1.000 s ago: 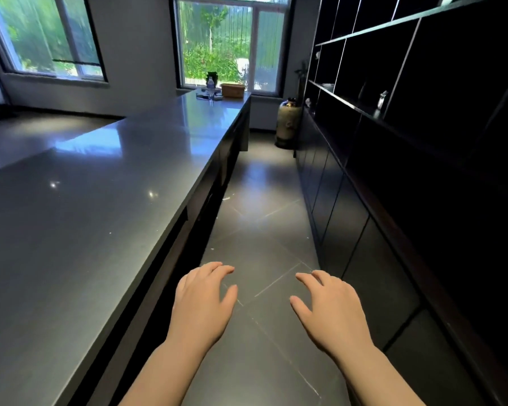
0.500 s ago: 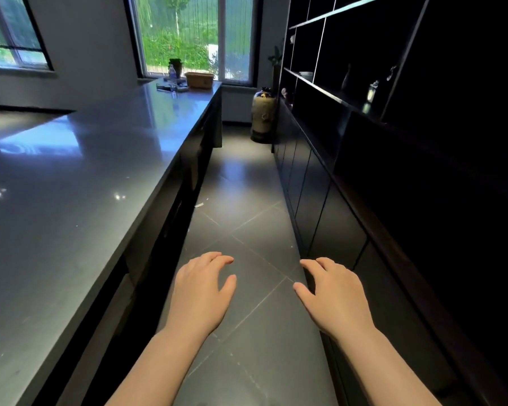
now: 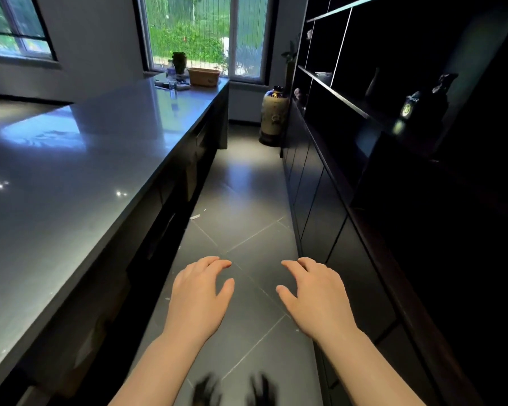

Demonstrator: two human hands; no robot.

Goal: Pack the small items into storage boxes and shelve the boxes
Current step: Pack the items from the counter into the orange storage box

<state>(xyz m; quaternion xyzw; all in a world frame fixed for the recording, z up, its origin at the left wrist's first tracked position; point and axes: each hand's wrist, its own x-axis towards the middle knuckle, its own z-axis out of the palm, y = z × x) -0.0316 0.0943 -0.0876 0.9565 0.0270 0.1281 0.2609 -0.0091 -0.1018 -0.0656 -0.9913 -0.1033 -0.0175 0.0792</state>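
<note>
Head view: the left hand (image 3: 198, 297) and right hand (image 3: 317, 297) hang loose with wide fingers (image 3: 217, 263), holding nothing. The basket (image 3: 203, 76) sits on the surface (image 3: 71, 171), far past the fingers, likely because packing has not begun.

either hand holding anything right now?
No: the left hand and right hand both hang over the floor tiles with loosely curled fingers and nothing in them.

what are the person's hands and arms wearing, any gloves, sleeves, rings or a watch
Nothing shows on either one. The left hand and right hand are bare, with no gloves and no rings on the fingers that show. Both forearms are bare to the bottom edge of the picture: no sleeve, cuff, watch or wristband is in view. Short, plain fingernails can be made out on the right hand.
</note>
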